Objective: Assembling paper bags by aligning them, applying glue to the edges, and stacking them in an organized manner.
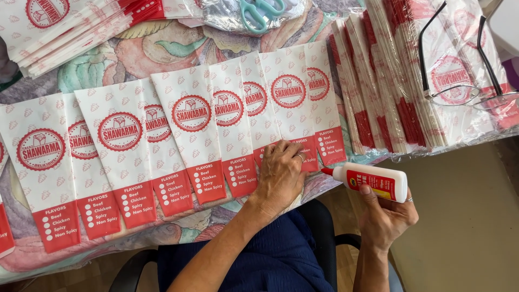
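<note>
Several white paper bags with red round emblems and red bottom strips lie in an overlapping row across the table. My left hand presses flat on the lower ends of the bags near the right end of the row. My right hand holds a white glue bottle with a red label, lying sideways. Its red nozzle points left at the red strip of the last bag.
Stacks of the same bags lie at the top left and the right. Spectacles rest on the right stack. Green-handled scissors sit at the top. A flowered cloth covers the table; a black chair arm is below.
</note>
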